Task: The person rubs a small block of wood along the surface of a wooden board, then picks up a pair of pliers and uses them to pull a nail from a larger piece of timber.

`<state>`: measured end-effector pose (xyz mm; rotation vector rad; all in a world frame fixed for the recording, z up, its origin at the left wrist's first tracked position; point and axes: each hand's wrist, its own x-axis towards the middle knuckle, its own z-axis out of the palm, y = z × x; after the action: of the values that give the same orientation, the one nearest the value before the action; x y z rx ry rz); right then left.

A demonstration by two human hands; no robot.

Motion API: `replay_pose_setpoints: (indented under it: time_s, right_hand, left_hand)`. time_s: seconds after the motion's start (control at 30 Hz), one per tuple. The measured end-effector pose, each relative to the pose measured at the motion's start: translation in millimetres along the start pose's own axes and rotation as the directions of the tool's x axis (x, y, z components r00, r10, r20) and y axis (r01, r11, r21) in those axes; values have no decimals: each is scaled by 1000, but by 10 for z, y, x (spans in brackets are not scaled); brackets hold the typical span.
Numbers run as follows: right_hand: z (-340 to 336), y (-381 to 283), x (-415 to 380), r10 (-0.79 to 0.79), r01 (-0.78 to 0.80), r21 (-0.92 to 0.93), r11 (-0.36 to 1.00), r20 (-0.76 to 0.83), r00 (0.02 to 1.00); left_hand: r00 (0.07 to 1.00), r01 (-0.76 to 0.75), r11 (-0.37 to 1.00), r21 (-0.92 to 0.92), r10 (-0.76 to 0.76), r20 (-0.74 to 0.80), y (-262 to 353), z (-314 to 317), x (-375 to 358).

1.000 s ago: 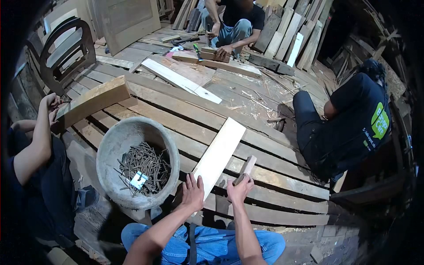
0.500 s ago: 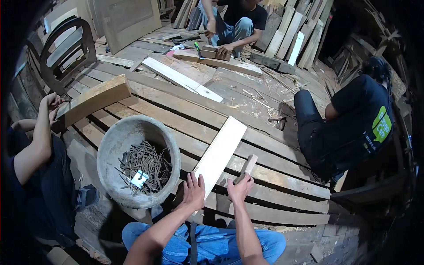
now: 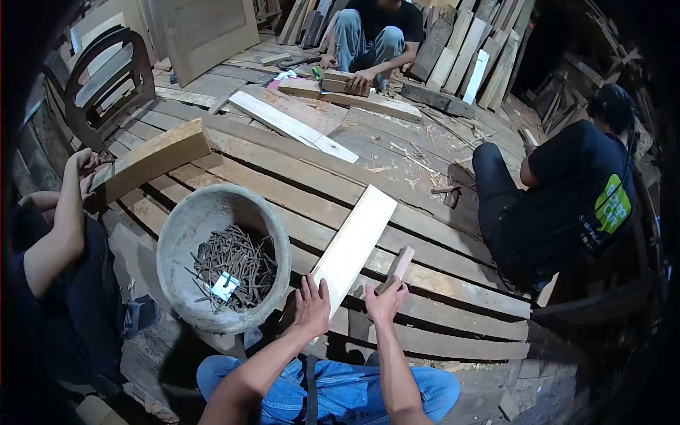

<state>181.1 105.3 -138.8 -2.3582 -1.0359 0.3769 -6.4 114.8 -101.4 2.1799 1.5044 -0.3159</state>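
Observation:
A pale, smooth wooden board lies at a slant across the slatted bench in front of me. My left hand rests on its near left edge, fingers stretched out and lying against the wood. To the right of the board, my right hand is closed around a short wooden block, whose far end points away from me. My right palm and the near end of the block are hidden.
Left of my hands stands a round grey bucket of rusty nails, with a small pale packet inside. A person at left holds a thick beam. Two others sit behind and at right. Planks and shavings lie beyond.
My hands, the board and the block stay in place. The person at the back has lowered a hand. The person at right has shifted, and a small pale piece shows near their hand.

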Motion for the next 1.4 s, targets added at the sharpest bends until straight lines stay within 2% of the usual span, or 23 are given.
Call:
replay_pose_setpoints:
  time_s: [0.1,0.33,0.7,0.8,0.9,1.2,1.3,1.4]
  right_hand:
    - [5,14,-6,-14,14,-9,1000,-7,1000]
    - [31,46,0,-19,20,57,998,-4,1000]
    - [38,43,-11,-30,30,36,999,-14,999]
    - [19,15,-22,-29,29,24,999,-16,999]
    - [46,35,-10,-43,44,44,998,-26,999]
    - [38,45,-10,-29,29,22,999,-4,1000]
    - [34,26,-17,-31,31,20,999,-13,999]
    - [-8,-14,-33,-27,28,47,999,-28,999]
  left_hand:
    - [1000,-14,999,-49,13,-18,2,-43,-38]
    - [999,-13,1000,-24,12,-47,-3,2,-22]
    - [999,-15,1000,-26,14,-41,-2,-19,-28]
    - [1000,-10,999,-44,9,-30,9,-50,-38]
    - [1000,-3,1000,15,3,22,1,-16,2]
    - [997,-28,997,-65,23,-75,-8,4,-34]
    - [999,-25,1000,10,25,-29,-23,37,2]
    - [999,-24,1000,10,24,-22,-27,39,9]
